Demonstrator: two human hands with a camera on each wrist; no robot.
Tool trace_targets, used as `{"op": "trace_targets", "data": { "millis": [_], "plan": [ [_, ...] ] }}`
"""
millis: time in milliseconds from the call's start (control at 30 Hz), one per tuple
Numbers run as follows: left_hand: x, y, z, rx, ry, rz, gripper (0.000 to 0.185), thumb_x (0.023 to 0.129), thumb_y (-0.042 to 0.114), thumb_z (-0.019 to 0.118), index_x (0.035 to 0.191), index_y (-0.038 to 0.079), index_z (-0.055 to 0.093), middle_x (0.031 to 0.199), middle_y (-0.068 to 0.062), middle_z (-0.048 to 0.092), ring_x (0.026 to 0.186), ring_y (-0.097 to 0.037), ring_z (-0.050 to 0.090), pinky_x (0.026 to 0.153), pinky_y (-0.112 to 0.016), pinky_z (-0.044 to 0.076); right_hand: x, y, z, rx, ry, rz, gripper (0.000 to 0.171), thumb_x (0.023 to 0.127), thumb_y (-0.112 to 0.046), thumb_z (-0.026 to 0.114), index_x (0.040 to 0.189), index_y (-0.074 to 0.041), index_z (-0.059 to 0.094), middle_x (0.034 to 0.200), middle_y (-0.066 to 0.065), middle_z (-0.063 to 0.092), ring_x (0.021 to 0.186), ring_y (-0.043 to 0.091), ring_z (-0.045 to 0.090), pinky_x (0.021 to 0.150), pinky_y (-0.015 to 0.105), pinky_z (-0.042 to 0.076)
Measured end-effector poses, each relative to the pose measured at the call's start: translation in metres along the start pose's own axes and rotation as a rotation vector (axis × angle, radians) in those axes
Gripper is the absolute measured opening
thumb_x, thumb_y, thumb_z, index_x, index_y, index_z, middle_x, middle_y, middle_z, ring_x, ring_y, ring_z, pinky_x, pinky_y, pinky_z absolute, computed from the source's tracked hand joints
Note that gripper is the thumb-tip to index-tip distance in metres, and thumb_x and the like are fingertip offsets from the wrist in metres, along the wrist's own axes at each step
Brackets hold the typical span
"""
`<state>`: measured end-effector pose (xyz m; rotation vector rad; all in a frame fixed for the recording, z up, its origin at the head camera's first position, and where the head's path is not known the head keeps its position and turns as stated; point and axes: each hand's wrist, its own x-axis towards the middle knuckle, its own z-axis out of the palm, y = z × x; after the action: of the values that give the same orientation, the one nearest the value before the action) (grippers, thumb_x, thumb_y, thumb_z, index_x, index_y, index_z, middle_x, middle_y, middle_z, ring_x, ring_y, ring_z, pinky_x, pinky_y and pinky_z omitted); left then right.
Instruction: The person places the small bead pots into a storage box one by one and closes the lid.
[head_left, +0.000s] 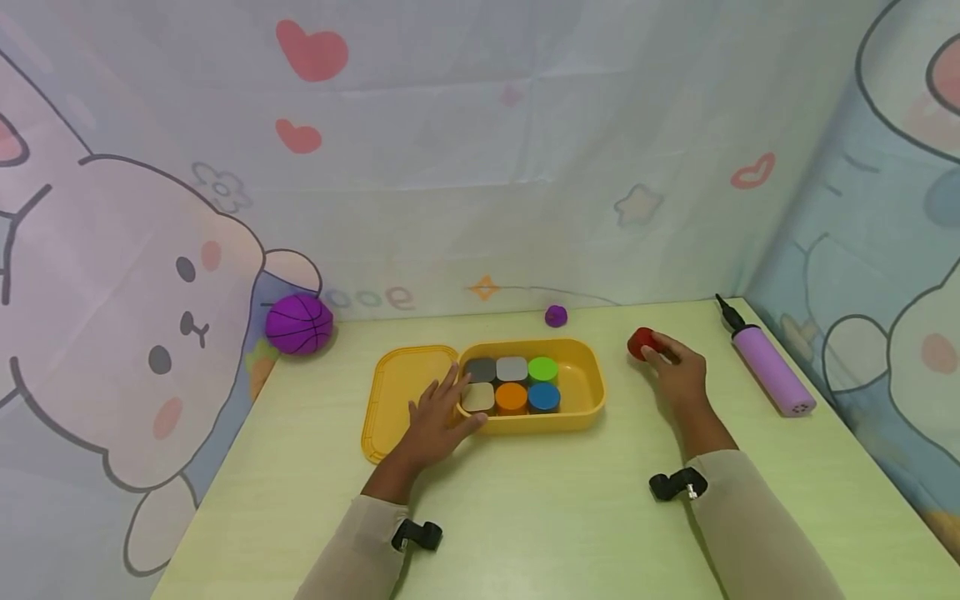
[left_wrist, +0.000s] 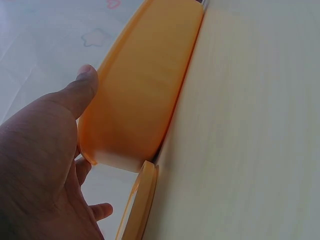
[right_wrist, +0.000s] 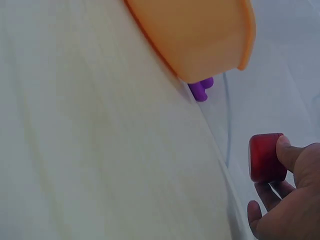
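A yellow box (head_left: 581, 423) holds several small blocks, with an orange one (head_left: 512, 398) and a blue one (head_left: 543, 397) along the front. My left hand (head_left: 435, 427) rests over the box's left end, fingers spread. In the left wrist view, its thumb (left_wrist: 84, 90) touches the box's front wall (left_wrist: 137, 75) near the rim. Off to the right of the box, my right hand (head_left: 681, 375) pinches a red block (head_left: 641, 342) between thumb and fingers. The right wrist view shows this red block (right_wrist: 266, 157) with rounded corners, held up in front of the backdrop.
Left of the box lies its flat yellow lid (head_left: 397, 392), partly behind my left hand. A purple ball (head_left: 299, 324) sits at the back left corner. Near the rear edge is a small purple piece (head_left: 556, 316). A lilac hand pump (head_left: 772, 371) lies far right.
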<state>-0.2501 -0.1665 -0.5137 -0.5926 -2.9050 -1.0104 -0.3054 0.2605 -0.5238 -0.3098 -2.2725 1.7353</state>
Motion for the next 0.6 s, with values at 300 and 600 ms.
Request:
{"op": "trace_targets", "data": {
  "millis": [300,600],
  "plan": [
    [-0.001,0.001,-0.001,-0.005,0.004,0.003,0.078,0.094,0.063,0.053,0.158,0.029,0.025,0.169,0.008,0.005,0.152,-0.049,0.01,0.104,-0.085,-0.002,-0.016,-0.015,0.011,0.048,-0.044,-0.22,0.049,0.09,-0.028,0.073,0.135,-0.009,0.063,0.142,0.015,0.057,0.124,0.014,0.059,0.086,0.006,0.049],
    [0.0,0.0,0.0,0.0,0.008,0.011,0.077,0.094,0.061,0.053,0.158,0.029,0.025,0.169,0.009,0.004,0.152,-0.048,0.01,0.103,-0.086,-0.001,-0.036,-0.036,0.026,-0.046,-0.11,-0.419,0.041,0.089,-0.029,0.074,0.128,-0.018,0.069,0.136,0.004,0.062,0.122,0.013,0.058,0.099,0.032,0.053]
  ]
}}
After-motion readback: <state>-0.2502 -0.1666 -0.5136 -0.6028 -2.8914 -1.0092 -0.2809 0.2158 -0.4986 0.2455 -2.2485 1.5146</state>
